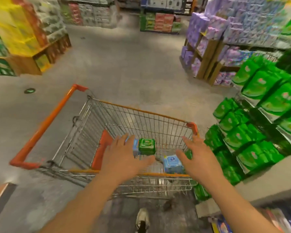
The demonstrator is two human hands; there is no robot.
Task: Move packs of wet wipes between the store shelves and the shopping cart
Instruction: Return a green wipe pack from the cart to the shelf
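Reaching Into the Cart With Both Hands Empty

Hovering over the orange-rimmed wire shopping cart (141, 113), palms down: left hand (124, 157) and right hand (200, 160), fingers spread and nearly straight, gripping nothing. Left fingertips just above a pale blue pack half hidden beneath them; right hand beside the cart's near right corner.

Lying in the basket: one small green soft-film pack of wet wipes (146, 146), flat on its back with the label up, and one light blue soft-film pack of wet wipes (172, 163) nearer the handle end, between the two hands. Showing too: that partly covered blue pack (135, 146) touching the green one's left edge, and a sliver of green (189, 153) by the right thumb, too hidden to name. Counted with confidence: one green, two blue; possibly a fourth.

Judging by the look: squashy pillows of damp tissue in slick plastic, light enough for one hand, not fragile, but apt to sag and slide if pinched at a corner. Best taken across the short sides, thumb on one long edge and fingers on the other, clear of the lid flap on top.

Stacked on the store shelves (252, 180) at right: many large green bagged packs (259, 84), too numerous and blurred to count.
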